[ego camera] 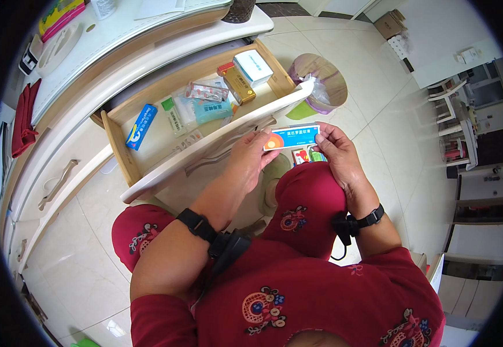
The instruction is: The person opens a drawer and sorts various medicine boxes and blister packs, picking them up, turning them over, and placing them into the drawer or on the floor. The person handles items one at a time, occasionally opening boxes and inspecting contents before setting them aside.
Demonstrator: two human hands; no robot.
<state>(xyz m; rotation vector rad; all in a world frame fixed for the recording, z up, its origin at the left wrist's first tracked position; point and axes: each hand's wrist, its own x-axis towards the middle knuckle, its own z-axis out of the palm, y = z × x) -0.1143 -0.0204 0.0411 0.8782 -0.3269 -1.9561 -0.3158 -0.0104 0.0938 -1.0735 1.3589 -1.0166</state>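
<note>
Between my two hands is a flat blue and white ointment box [294, 137] with an orange circle design and writing. My left hand [253, 156] grips its left end, and my right hand [336, 145] pinches its right end. The box hovers above my raised knee, just outside the front of a pulled-out drawer [117, 139]. Inside the drawer lie a blue ointment box [141, 126], a green and white packet [173, 117], a teal packet [211, 109], a blister pack [207, 92], a gold box [239, 85] and a white box [253, 67].
A waste bin [340, 82] with a plastic bag stands by the drawer's right end. More small boxes [308, 155] show beyond my knee, partly hidden. The cabinet top [117, 26] runs along the upper left. A red cloth [27, 121] hangs at the far left.
</note>
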